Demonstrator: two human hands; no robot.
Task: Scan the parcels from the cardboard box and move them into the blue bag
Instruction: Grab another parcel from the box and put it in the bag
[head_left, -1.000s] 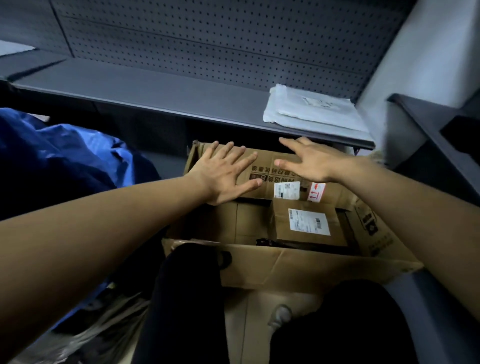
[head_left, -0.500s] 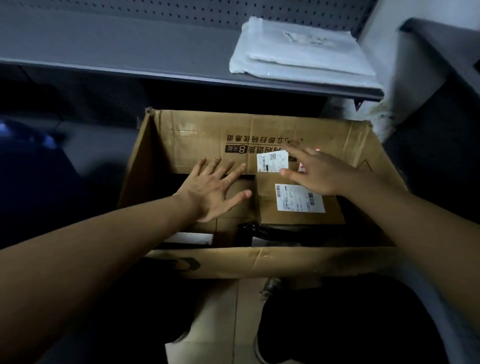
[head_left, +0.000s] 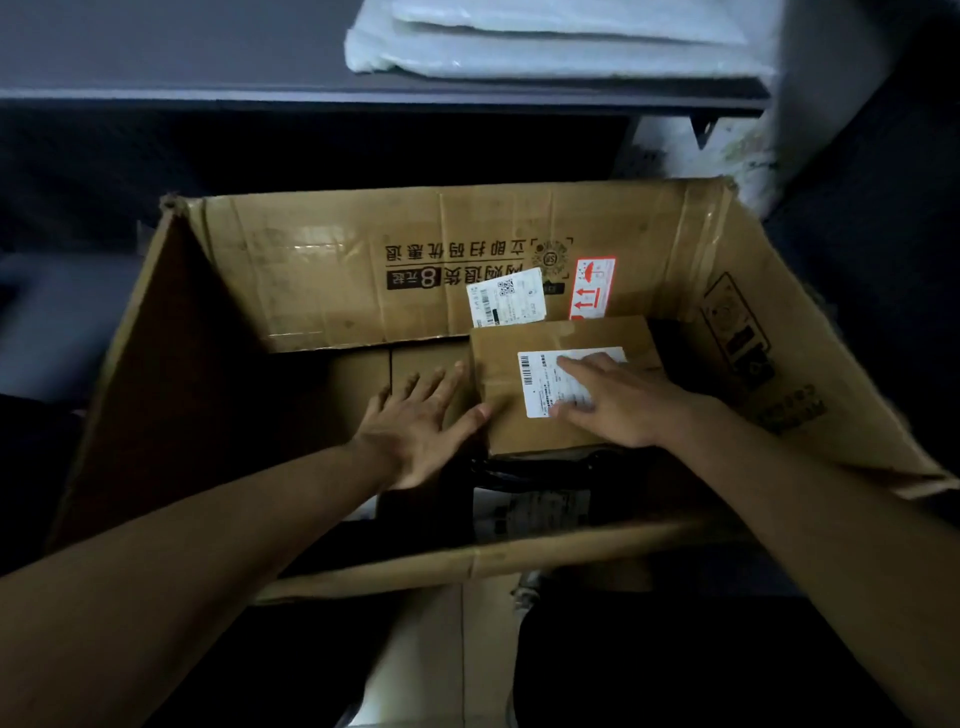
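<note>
Your right hand (head_left: 623, 402) lies flat on top of the small brown parcel (head_left: 501, 358), fingers straight and a little apart, covering much of its white shipping label (head_left: 537, 382); it grips nothing. Your left hand (head_left: 415, 423), fingers straight and fanned, rests at the parcel's left side with the thumb touching its near-left edge, and it too holds nothing. The parcel sits inside the cardboard box (head_left: 332, 270), toward the far right and just beside the far wall, apparently propped on a dark wrapped parcel (head_left: 535, 470) that shows under its near edge. The step in hand is most likely the lift-out. To do it well, slide your right hand off the label and down onto the parcel's right face, then press inward with both palms so the carton is held from two opposite sides. Keep the barcode at the label's left end uncovered and facing up, ready for scanning. Raise the parcel straight up until it clears the box wall, since a tilt could snag the dark parcel below. Neither the blue bag nor a scanner is in view. A shelf (head_left: 208, 78) carrying white mailers (head_left: 561, 47) stands beyond the box.
</note>
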